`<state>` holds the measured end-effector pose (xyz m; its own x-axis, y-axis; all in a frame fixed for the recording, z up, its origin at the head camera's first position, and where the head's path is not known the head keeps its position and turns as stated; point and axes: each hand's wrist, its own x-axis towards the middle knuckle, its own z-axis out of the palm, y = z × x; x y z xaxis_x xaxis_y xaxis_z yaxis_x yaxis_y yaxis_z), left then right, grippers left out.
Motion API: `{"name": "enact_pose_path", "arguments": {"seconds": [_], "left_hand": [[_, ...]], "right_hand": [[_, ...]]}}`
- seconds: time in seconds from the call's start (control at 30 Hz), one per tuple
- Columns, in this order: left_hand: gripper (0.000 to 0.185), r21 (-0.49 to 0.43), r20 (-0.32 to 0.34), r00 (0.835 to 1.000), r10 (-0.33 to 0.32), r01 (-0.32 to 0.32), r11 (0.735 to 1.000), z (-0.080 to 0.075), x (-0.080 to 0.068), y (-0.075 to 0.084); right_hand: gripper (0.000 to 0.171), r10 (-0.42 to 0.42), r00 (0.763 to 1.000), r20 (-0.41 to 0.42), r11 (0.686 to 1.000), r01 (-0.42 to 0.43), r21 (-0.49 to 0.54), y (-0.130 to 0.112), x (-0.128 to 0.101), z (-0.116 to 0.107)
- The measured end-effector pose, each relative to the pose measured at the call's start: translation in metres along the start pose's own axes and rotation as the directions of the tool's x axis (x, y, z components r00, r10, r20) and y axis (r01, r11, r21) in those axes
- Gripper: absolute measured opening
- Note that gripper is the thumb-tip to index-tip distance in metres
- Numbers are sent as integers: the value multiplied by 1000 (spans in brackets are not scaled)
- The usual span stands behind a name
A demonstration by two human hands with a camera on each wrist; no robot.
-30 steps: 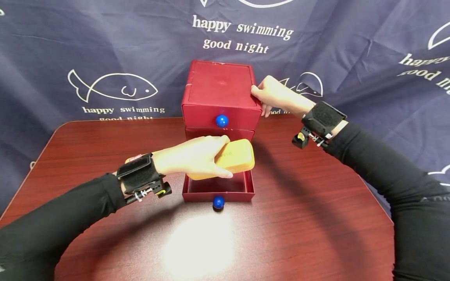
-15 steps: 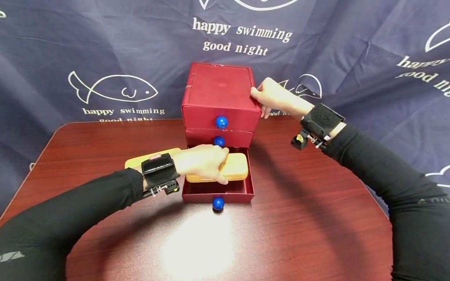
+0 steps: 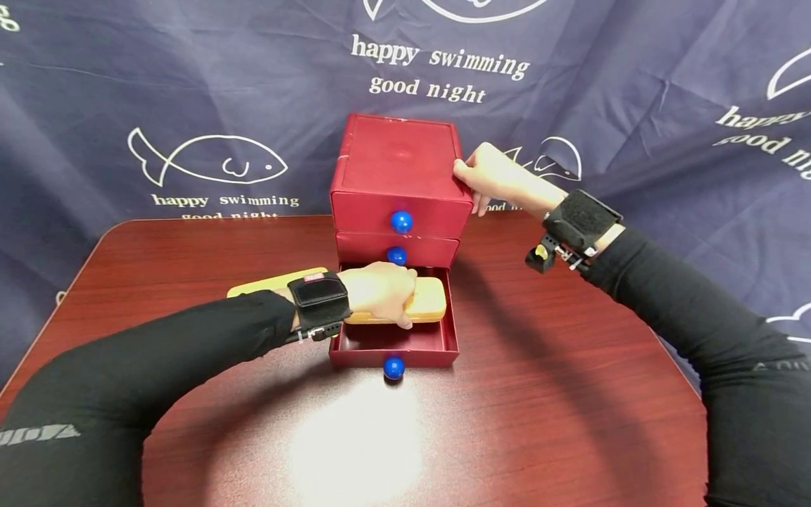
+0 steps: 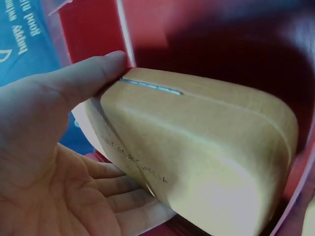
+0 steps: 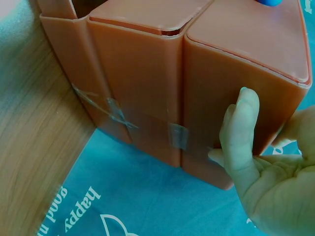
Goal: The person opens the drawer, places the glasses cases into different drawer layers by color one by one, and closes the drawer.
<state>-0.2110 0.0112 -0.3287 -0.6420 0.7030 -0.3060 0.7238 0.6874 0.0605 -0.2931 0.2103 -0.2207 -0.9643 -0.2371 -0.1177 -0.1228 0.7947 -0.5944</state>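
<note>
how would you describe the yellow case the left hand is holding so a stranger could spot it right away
Start at the red three-drawer cabinet standing at the back of the dark wooden table. Its bottom drawer is pulled open toward the viewer, and the left hand grips a yellow case inside it. It is the rounded, oblong hard case in the drawer, unlike the flat yellow item lying on the table to the left.

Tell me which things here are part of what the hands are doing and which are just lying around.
In use:
- yellow case, held by the left hand
- open bottom drawer
- red drawer chest, steadied by the right hand

Lying about:
- flat yellow piece behind the left wrist
- fish-print cloth
- table
</note>
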Motion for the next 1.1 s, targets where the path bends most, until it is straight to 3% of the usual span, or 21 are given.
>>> {"name": "enact_pose_path", "arguments": {"seconds": [0.33,0.6,0.87,1.1], "left_hand": [[61,57,33,995,-97,95,994,6,11,7],[71,85,56,992,-111,106,991,12,23,10],[67,104,44,985,-168,162,981,17,31,12],[62,104,39,976,-212,207,973,18,28,7]], "right_hand": [[46,-19,1000,-4,1000,19,11,2,-2,0],[47,-24,1000,-10,1000,24,7,4,-4,2],[48,-20,1000,3,1000,20,-9,3,-3,2],[47,-25,1000,-17,1000,25,7,1,-3,2]]}}
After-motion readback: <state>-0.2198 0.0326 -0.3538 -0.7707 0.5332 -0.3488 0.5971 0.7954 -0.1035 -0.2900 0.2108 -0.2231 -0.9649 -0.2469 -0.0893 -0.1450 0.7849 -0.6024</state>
